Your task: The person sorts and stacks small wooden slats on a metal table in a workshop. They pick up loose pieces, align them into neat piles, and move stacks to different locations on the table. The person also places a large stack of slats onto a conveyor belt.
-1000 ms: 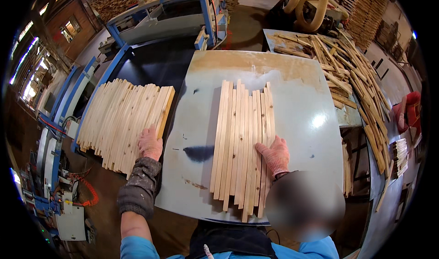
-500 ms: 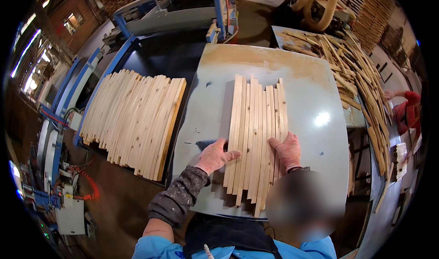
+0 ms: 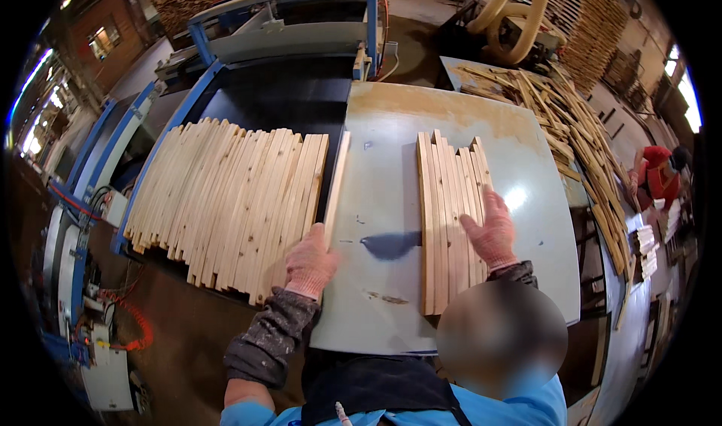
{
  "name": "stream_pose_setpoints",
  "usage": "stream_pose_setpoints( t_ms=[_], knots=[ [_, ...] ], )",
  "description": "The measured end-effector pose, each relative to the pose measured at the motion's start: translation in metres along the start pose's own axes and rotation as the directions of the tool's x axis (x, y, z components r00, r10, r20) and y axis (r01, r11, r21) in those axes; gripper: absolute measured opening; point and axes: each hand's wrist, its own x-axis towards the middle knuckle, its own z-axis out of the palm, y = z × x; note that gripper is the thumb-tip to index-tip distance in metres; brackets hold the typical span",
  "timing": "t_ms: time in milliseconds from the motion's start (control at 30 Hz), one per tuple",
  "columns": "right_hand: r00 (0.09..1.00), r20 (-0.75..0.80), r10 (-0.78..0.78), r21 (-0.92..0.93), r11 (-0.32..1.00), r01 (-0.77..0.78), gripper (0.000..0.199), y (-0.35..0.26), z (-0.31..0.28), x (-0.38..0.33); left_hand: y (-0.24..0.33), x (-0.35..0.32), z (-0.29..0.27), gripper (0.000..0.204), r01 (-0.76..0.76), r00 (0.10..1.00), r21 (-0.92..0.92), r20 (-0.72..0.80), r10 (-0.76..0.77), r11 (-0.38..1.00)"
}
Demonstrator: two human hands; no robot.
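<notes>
My left hand [image 3: 310,264], in a pinkish knit glove, is closed around the lower part of a pale wooden strip [image 3: 339,174] at the table's left edge. Left of it, many similar strips lie side by side as a wide panel [image 3: 226,200] on the dark machine bed. My right hand [image 3: 492,230], gloved alike, rests on the right side of a smaller row of strips [image 3: 444,223] on the grey table. Its thumb lies on top, apart from the fingers. The undersides of both hands are hidden.
The metal-topped table [image 3: 383,275] adjoins the machine bed [image 3: 256,91] with its blue frame [image 3: 372,27]. Loose wood offcuts [image 3: 564,125] are heaped beyond its right side. A person in red [image 3: 662,178] is farther right. Thick beige hoses [image 3: 519,35] hang at the back.
My left hand has moved left from the table's row to the machine bed's edge, with a strip. The table row is narrower, the left panel wider. My right hand has shifted slightly right and up.
</notes>
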Motion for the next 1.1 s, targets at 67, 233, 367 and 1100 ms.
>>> stream_pose_setpoints(
  t_ms=[67, 233, 367, 1100],
  knots=[
    [0.985, 0.161, -0.058, 0.116, 0.993, 0.040, 0.081, -0.054, 0.022, -0.003, -0.031, 0.005, 0.006, 0.057, -0.162, 0.986, -0.013, -0.041, 0.161, 0.987],
    [0.789, 0.614, -0.016, 0.391, 0.875, -0.287, 0.067, -0.179, 0.151, -0.022, -0.116, -0.006, -0.005, 0.072, -0.486, 0.873, -0.222, -0.165, 0.459, 0.845],
    [0.944, 0.277, 0.178, 0.308, 0.914, -0.263, 0.039, -0.243, 0.239, -0.037, -0.210, -0.001, -0.074, 0.063, -0.435, 0.900, -0.442, -0.206, 0.383, 0.784],
    [0.949, -0.056, 0.309, 0.495, 0.834, -0.243, 0.050, -0.247, 0.285, -0.041, -0.709, 0.171, -0.350, 0.092, 0.197, 0.810, 0.214, -0.585, -0.036, 0.957]
  ],
)
